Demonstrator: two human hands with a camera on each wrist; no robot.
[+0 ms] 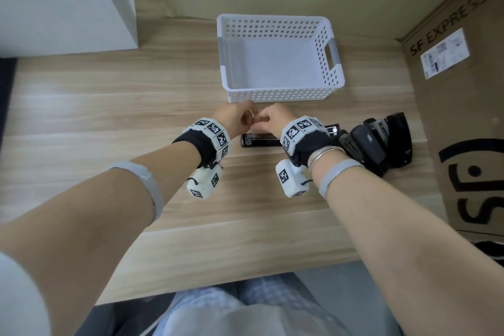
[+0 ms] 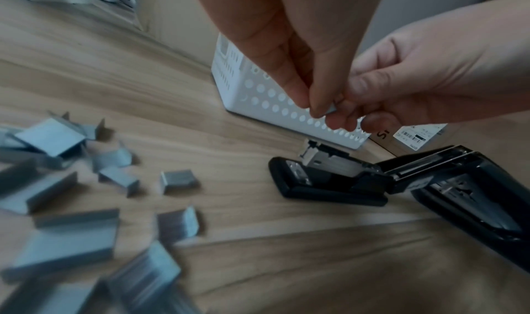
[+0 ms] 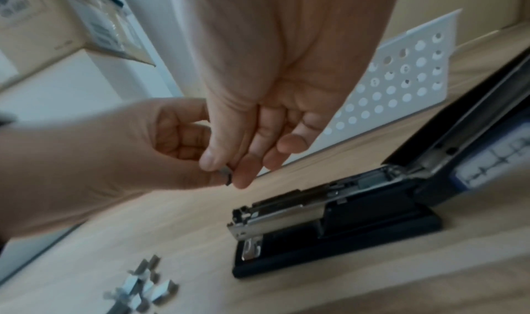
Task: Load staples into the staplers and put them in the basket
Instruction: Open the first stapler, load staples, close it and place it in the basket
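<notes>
Above the stapler [image 2: 329, 178], both hands pinching staples [image 2: 332, 110]

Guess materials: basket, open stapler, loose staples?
Basket: looks like white moulded plastic, matte, with punched round holes. Stapler: black base and lid, probably plastic; bright shiny channel reads as metal. Staples: grey strips with a dull sheen, likely steel wire.

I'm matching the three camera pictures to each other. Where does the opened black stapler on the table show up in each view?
Head: opened black stapler at centre, partly hidden behind the right hand.
Left wrist: lower right.
Right wrist: lower right.
Shared landmark: the white perforated basket just beyond it.
</notes>
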